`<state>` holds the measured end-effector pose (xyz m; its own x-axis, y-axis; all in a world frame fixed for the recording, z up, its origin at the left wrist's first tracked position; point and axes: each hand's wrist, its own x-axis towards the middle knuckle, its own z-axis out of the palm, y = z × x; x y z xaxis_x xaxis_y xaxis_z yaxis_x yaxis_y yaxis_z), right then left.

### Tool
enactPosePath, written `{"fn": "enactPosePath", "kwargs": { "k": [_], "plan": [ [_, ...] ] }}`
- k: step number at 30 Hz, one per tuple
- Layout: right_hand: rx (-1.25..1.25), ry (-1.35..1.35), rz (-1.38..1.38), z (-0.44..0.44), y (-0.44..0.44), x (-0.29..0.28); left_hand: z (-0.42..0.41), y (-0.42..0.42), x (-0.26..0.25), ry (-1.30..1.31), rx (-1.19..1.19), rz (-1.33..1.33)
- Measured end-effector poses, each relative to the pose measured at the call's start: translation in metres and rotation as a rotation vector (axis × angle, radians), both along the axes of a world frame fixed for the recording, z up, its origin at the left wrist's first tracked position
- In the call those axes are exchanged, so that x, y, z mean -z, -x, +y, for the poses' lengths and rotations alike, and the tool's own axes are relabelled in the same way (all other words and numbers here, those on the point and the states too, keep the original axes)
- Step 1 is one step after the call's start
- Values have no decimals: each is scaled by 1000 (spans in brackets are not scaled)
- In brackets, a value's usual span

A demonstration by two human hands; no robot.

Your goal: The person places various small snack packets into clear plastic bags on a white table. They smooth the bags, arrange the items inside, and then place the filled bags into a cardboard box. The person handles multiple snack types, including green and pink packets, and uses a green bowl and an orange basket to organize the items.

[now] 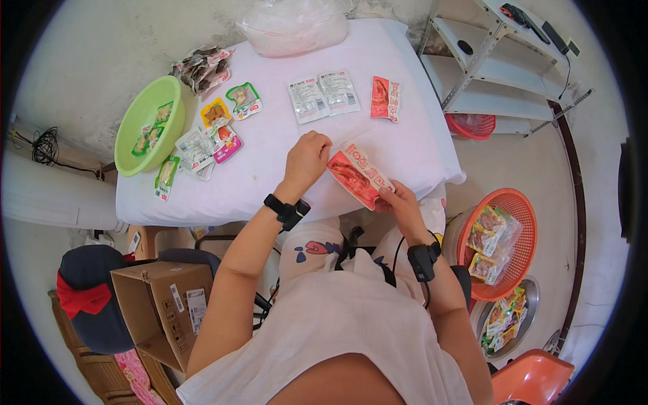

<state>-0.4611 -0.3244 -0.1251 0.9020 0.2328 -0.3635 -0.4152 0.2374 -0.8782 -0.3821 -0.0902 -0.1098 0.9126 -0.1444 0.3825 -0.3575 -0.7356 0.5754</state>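
Note:
My right hand (402, 205) grips the lower right corner of a red and white food pouch (360, 174), held tilted above the front of the white-covered table (268, 187). My left hand (306, 159) is by the pouch's upper left corner with its fingers curled together. A thin clear plastic film (354, 137) shows beside those fingertips; whether they pinch it I cannot tell. Farther back lie two silver-white pouches (324, 96), side by side with printed backs up. A second red pouch (385, 99) rests to their right.
On the left are a green basin (174, 109) with small packets, loose packets (195, 149) and a pile of dark pouches (202, 71). A clear plastic bag (293, 30) stands behind. Right, below: an orange basket (529, 238), a metal bowl (531, 304). A cardboard box (162, 309) sits lower left.

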Motion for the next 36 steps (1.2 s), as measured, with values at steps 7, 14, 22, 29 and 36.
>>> {"fn": "enactPosePath", "kwargs": {
  "k": [7, 14, 22, 29, 36],
  "plan": [
    [9, 3, 19, 6, -11, 2, 0, 1, -4, -172, 76, -167],
    [26, -4, 11, 6, -12, -8, 5, 2, -3, -259, 138, -261],
    [113, -113, 149, -1, -24, 10, 8, 8, 6, -237, 149, -273],
    [80, -298, 172, 29, -24, 18, 2, 7, 9, -78, 86, -330],
    [159, -360, 189, 67, -63, 3, -1, 5, 8, -34, 76, -388]
  ]
}}
